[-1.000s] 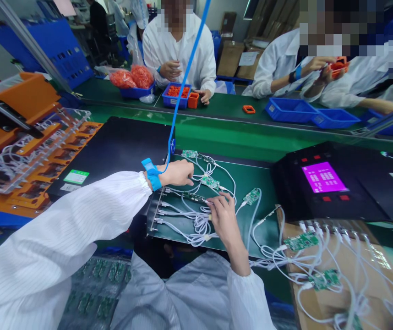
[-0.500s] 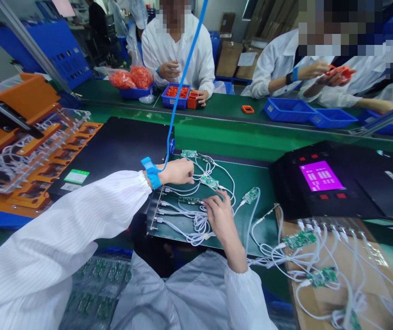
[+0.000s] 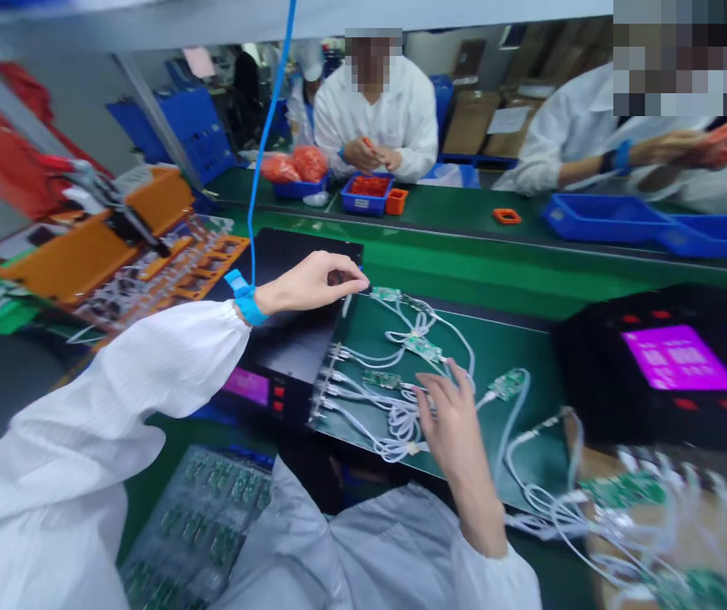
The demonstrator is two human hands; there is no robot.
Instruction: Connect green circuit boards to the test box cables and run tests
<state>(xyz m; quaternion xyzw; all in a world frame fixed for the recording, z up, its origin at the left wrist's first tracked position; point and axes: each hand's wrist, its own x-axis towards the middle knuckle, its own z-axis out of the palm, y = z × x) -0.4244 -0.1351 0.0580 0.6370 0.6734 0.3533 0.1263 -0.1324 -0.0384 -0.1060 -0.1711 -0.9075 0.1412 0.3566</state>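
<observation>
My left hand (image 3: 322,280) is raised at the far edge of the black box, its thumb and fingertips pressed together; what they hold, if anything, is too small to make out. Just right of those fingertips lies a green circuit board (image 3: 386,294). My right hand (image 3: 456,419) pinches a white cable plug (image 3: 407,386) between thumb and index finger, at the end of another circuit board (image 3: 381,379). Its other fingers are lifted over the cables. Beyond it, a third circuit board (image 3: 424,347) sits among coiled white cables (image 3: 405,419). A blue wrist strap (image 3: 246,298) circles my left wrist.
A black box (image 3: 293,339) stands left, a black unit with a lit screen (image 3: 681,357) right. A tray of boards (image 3: 204,517) lies below left. An orange fixture (image 3: 204,275) is at far left. Across the bench, co-workers handle orange parts near blue bins (image 3: 605,222).
The view has swung left. My left hand has lifted back towards the black box, its fingers now pinched. My right hand stays by the same board and plug.
</observation>
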